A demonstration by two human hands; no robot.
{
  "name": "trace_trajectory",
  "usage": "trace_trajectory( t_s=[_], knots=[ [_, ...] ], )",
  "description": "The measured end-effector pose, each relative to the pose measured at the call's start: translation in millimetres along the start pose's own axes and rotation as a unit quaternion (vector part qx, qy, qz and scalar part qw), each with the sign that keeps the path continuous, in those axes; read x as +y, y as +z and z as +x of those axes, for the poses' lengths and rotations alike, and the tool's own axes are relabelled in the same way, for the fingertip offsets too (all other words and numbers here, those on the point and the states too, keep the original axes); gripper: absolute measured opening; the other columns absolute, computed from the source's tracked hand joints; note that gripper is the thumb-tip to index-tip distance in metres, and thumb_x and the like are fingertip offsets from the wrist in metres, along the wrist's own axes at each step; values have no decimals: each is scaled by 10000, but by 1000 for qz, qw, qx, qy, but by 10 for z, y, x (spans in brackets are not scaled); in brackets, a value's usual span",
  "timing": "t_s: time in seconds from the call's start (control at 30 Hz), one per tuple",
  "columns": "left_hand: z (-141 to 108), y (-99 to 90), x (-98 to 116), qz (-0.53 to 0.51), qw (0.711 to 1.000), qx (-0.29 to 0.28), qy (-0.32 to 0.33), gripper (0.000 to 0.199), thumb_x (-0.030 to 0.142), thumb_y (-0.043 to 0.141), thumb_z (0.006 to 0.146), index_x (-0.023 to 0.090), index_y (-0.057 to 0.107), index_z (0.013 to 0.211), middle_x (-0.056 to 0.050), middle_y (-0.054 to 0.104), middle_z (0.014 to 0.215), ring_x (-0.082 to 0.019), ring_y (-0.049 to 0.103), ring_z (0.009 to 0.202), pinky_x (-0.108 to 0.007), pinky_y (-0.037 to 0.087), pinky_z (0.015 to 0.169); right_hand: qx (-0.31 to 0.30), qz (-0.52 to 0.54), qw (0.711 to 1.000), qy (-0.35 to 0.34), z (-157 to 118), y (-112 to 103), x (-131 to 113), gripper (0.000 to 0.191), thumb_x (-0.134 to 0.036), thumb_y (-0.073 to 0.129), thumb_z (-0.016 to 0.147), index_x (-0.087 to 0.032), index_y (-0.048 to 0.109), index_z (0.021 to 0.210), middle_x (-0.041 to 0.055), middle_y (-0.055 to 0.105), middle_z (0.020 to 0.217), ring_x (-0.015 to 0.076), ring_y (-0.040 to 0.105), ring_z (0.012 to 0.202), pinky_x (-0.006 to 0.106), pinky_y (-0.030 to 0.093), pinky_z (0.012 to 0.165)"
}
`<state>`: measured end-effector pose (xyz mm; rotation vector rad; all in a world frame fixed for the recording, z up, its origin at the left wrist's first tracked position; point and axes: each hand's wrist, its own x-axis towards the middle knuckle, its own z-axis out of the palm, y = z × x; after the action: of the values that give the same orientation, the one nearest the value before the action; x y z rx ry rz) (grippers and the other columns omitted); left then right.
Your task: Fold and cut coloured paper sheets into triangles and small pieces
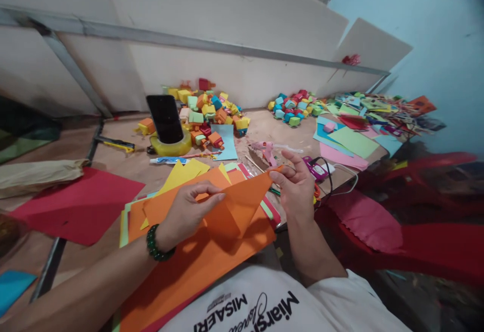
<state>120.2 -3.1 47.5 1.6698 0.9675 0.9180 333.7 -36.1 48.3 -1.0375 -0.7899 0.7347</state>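
Observation:
Above the stack, a folded piece of orange paper (244, 198) is held up between my two hands. My left hand (192, 211), with a green bead bracelet (156, 244) at the wrist, pinches its left edge between thumb and fingers. The pointed upper right corner is gripped by the thumb and fingertips of my right hand (297, 183). Below lies a large orange sheet (189, 271) on a pile of coloured paper, its lower edge close to my body. Yellow paper pieces (185, 173) poke out at the back of the pile.
A phone (165, 120) leans upright at a roll of yellow tape (174, 143). Behind are heaps of small folded paper cubes (204, 108). A pink glue gun (264, 150) lies beyond my right hand. Red paper (85, 203) and a cutter knife (115, 144) are at left.

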Motion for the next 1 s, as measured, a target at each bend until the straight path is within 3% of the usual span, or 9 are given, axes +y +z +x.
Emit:
trace_trajectory(
  t_s=[0.43, 0.7, 1.0],
  knots=[
    [28, -92, 21, -24, 999, -46, -6, 273, 425, 707, 697, 175, 663, 595, -8, 598, 595, -128, 497, 597, -222, 419, 565, -1, 0, 999, -41, 24, -101, 6, 497, -218, 833, 535, -253, 595, 970, -65, 707, 642, 154, 675, 637, 296, 547, 659],
    [26, -115, 6, -89, 990, -82, -78, 276, 422, 751, 650, 163, 683, 583, -11, 623, 584, -112, 495, 557, -217, 391, 529, 24, 34, 999, -32, -19, -148, 5, 433, -242, 826, 576, -243, 651, 972, -64, 698, 633, 125, 667, 600, 245, 520, 593],
    [15, -88, 88, -164, 974, -71, -138, 256, 385, 811, 546, 168, 675, 557, 11, 612, 566, -98, 492, 549, -214, 377, 524, 50, 5, 995, -83, -86, -128, -17, 479, -220, 822, 590, -242, 617, 1022, -62, 693, 649, 117, 651, 580, 241, 522, 584]
  ],
)
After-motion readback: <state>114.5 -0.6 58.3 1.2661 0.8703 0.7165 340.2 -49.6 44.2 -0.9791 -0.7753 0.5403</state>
